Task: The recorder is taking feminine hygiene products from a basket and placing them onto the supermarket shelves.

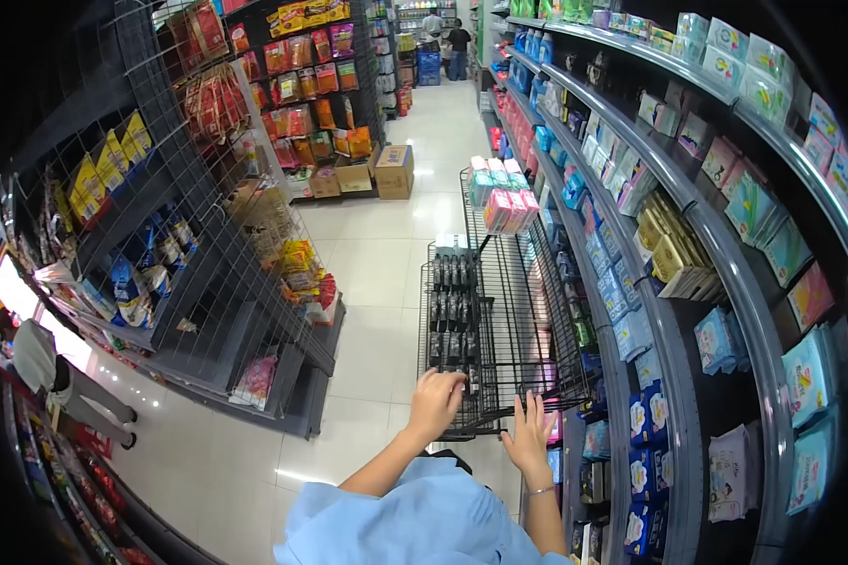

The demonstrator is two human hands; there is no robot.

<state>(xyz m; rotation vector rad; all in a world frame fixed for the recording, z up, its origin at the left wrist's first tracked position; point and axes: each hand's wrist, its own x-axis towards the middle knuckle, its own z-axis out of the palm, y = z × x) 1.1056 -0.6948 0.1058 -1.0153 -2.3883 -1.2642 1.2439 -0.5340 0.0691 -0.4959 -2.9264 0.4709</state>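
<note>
A black wire cart (519,318) with basket compartments stands before me in the aisle. Several wrapped pink and teal multipacks (502,194) rest at its far end. On its left side, dark packaged goods (454,304) sit in rows, with a pale pack (451,244) behind them. My left hand (434,404) is at the near left corner of the cart, its fingers bent over the dark packages; whether it holds one I cannot tell. My right hand (531,432), a bracelet at its wrist, is at the near right edge of the cart with its fingers spread and nothing seen in it.
Long shelves (731,261) of packaged tissues and pads run close along the right. A wire-mesh display rack (254,282) with snacks stands left. Cardboard boxes (394,173) sit on the floor ahead. One person (63,374) is at the far left; two people (458,49) stand down the aisle.
</note>
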